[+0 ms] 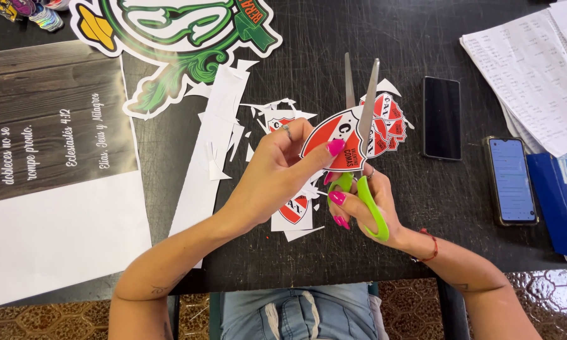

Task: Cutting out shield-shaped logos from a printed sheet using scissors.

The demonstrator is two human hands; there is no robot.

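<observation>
My left hand (277,170) pinches a red and white shield-shaped sticker cut-out (331,140) between thumb and fingers, above the black table (308,50). My right hand (365,204) grips green-handled scissors (359,119); the two steel blades are apart and point away from me, straddling the sticker's upper edge. A small stack of similar red shield cut-outs (392,119) lies just behind the blades. White paper scraps (224,119) and another shield print (294,211) lie beneath my hands.
A large green and white crest print (176,38) lies at the back left, a wood-pattern poster (50,119) at the left. Two phones (442,118) (511,179), a paper stack (529,69) and a blue box (563,198) sit on the right.
</observation>
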